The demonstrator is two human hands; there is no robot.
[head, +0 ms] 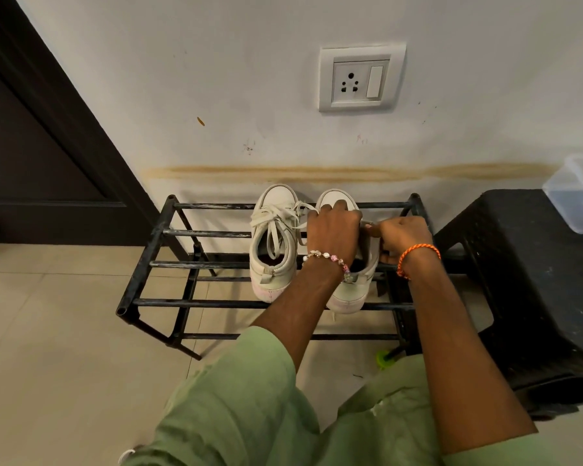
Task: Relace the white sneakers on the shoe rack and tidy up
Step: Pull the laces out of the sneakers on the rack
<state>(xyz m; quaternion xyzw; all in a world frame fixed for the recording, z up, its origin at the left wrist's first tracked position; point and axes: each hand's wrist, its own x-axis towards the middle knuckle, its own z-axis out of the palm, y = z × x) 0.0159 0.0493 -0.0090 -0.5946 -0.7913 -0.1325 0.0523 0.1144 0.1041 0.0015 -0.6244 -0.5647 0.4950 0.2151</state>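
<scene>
Gripping the light, soft-sided right sneaker (347,290) on the shoe rack (155,243), left hand (334,230) curled over its laces, right hand (401,235) pinching the limp collar, best held there.

On the wall a white socket plate with a switch (361,78) is fixed, and below it runs a long brownish stain (317,172). A dark door (31,146) stands at the left. At the right, a clear plastic box (578,193) rests on the far corner of a black plastic stool (525,264). The floor has beige tiles (54,331).
</scene>
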